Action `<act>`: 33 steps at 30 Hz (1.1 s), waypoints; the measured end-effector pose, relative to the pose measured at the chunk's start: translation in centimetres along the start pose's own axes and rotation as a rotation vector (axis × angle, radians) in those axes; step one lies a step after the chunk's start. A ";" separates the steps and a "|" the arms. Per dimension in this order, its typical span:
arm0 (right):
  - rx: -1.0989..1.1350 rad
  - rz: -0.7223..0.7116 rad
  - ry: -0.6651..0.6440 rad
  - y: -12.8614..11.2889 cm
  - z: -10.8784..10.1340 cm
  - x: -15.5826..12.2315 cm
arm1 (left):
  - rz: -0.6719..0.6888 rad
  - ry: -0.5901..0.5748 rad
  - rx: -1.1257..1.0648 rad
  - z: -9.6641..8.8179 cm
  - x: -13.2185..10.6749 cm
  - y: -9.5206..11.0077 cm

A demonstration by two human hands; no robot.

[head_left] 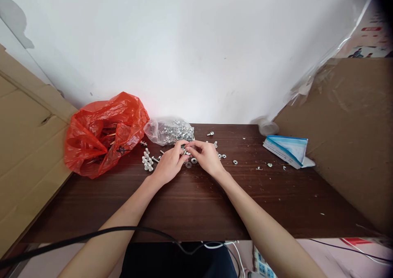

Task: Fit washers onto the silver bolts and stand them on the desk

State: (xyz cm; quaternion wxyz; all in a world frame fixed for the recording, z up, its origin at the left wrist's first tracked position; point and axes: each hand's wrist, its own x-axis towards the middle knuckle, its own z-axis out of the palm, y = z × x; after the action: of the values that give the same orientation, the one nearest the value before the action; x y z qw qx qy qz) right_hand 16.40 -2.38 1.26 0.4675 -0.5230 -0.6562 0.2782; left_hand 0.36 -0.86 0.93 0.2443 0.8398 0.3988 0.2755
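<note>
Left hand and right hand: grips pinched together on a small metal fastener, nearside of the clear bag. Best kept low over the surface, fingertips steady, pressure light.

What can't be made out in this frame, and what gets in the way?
All in the head view:
Small metal piece between the left hand and right hand: partly covered by them; full shape and which hand grips it are unclear.
Red bag: contents mostly hidden by its folds.
Clear bag: small parts too tiny and crowded to count.
Blue-and-white packet: print too small to read.
Left forearm: cut off by the bottom edge.
</note>
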 end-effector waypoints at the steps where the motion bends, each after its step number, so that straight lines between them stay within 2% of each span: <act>1: 0.003 0.000 0.000 0.0 0.0 0.0 | 0.004 0.002 0.015 0.0 0.0 -0.1; 4: -0.029 -0.019 0.014 0.2 -0.2 0.1 | 0.015 0.028 0.072 0.1 -0.1 -0.3; 8: -0.193 -0.095 0.081 0.7 -1.3 0.5 | 0.070 0.043 0.131 0.0 0.0 -0.5; 13: -0.393 -0.097 0.065 1.6 -2.6 0.9 | 0.262 -0.043 0.132 -0.1 0.1 -0.4; 16: -0.438 -0.105 0.059 2.0 -2.7 1.0 | 0.320 -0.096 0.133 0.0 0.1 -0.5; 19: -0.421 -0.090 0.068 1.9 -2.8 1.0 | 0.338 -0.110 0.131 0.1 0.1 -0.6; 22: -0.312 -0.057 0.130 1.6 -3.2 1.0 | 0.344 -0.102 0.128 0.1 0.1 -0.6; 28: -0.074 0.085 0.216 1.8 -5.7 1.0 | 0.362 -0.099 0.142 0.0 0.2 -0.5; 31: -0.077 0.200 0.127 2.4 -7.0 0.8 | 0.358 -0.100 0.146 -0.1 0.2 -0.2; 33: -0.202 0.209 0.025 2.7 -7.5 0.7 | 0.358 -0.100 0.152 -0.1 0.1 -0.1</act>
State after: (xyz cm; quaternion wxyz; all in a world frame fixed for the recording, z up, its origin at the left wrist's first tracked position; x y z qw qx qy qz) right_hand 24.36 -1.86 2.23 0.3890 -0.6362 -0.6170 0.2514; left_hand 0.28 -0.64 0.97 0.1470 0.9260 0.2501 0.2417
